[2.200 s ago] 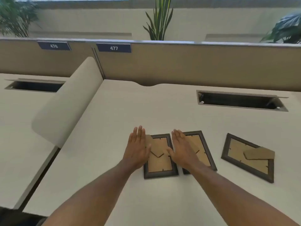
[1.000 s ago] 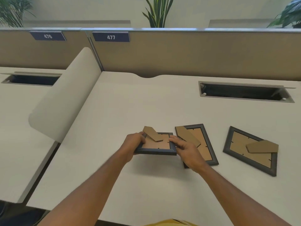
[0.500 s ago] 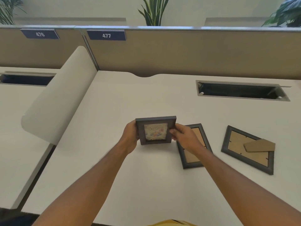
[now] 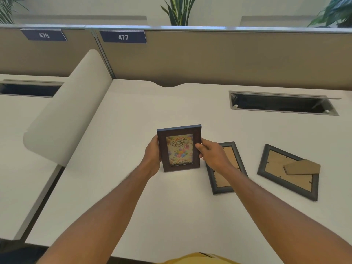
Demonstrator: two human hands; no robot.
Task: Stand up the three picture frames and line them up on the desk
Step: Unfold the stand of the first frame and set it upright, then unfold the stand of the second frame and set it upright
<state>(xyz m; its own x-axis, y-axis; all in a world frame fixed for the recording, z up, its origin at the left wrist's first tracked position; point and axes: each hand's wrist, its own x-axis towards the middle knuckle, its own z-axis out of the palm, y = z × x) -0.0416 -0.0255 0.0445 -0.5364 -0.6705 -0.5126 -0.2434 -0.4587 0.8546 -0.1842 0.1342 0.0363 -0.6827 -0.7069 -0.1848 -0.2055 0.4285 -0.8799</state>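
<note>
Both hands, left (image 4: 152,152) and right (image 4: 210,154), clamp the side edges of the dark brown wooden birthday-picture frame (image 4: 179,148), held upright with its bottom edge at the white table (image 4: 171,103). Best to seat the hidden rear prop firmly, square the face forward, then let go gently.

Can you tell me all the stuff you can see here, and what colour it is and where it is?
birthday frame: 1, dark brown, upright, held at desk middle
face-down frames: 2, dark grey with brown backs, lying flat to its right
desk: 1, off-white, foreground
cable slot: 1, dark, far right of desk
number signs: 2, navy, on tan partition
plants: 3, green, behind partition
left hand: 1, gripping frame's left edge
right hand: 1, gripping frame's right edge
</note>
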